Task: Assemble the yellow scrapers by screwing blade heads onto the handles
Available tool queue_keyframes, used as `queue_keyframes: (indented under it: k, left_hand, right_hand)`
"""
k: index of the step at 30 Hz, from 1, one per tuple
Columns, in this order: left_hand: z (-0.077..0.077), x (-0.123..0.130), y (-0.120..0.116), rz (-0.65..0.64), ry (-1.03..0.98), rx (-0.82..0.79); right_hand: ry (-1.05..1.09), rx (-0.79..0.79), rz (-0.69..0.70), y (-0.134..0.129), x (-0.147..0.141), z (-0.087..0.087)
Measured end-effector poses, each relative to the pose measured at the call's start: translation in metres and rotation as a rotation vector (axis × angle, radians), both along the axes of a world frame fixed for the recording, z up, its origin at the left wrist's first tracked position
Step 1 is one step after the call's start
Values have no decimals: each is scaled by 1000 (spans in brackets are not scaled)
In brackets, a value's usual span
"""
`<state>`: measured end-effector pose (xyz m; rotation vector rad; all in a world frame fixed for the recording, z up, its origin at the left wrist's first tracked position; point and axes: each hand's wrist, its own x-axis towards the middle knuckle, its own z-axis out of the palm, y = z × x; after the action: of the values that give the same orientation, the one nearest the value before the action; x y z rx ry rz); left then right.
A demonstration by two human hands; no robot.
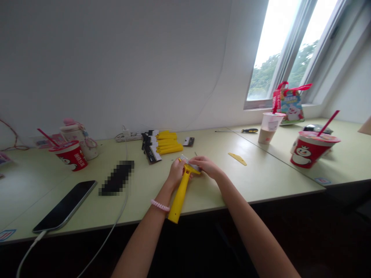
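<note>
Between my hands is a scraper with a yellow handle, its handle pointing back toward me past the table edge. My left hand is closed round the left side of its head. With the fingers of my right hand I grip the greyish, blade-like piece at the head's right side; my fingers partly hide it. To the right a flat yellow strip with pointed ends lies on the table. Behind my hands are several yellow scrapers with black card labels, and a small black card.
A screwdriver lies at the back. On the right stand a clear cup, a red cup and a gift bag. To the left are a phone on a cable, a pixelated dark object, another red cup and a bottle.
</note>
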<state>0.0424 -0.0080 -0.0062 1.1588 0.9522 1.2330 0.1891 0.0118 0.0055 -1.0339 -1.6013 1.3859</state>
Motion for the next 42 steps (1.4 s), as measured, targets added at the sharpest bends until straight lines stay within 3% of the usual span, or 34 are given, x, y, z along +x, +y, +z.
queue_keyframes:
  k: [2, 4, 6, 8, 12, 16, 22, 29, 42]
  left_hand:
    - [1, -1, 3, 117, -24, -12]
    - [1, -4, 6, 247, -50, -30]
    - [1, -8, 10, 364, -73, -21]
    - [0, -12, 13, 465, -94, 16]
    - [2, -21, 17, 636, -202, 90]
    - [13, -27, 12, 797, -334, 75]
    - [25, -29, 6, 874, -397, 14]
    - [25, -28, 9, 833, -408, 20]
    - [19, -26, 12, 734, -443, -3]
  right_hand:
    - [14, 59, -110, 2, 1, 0]
    - [-16, 161, -335, 5, 4, 0]
    - [-151, 266, -565, 9, 7, -2]
    - [-338, 353, -661, 12, 9, -5]
    - [-627, 562, -560, 12, 4, -13]
    - [-739, 751, -383, 5, -13, -18]
    - [-921, 889, -203, 2, -54, -21]
    - [-981, 715, -272, 17, -88, -23]
    - [-789, 574, -286, 34, -79, -24]
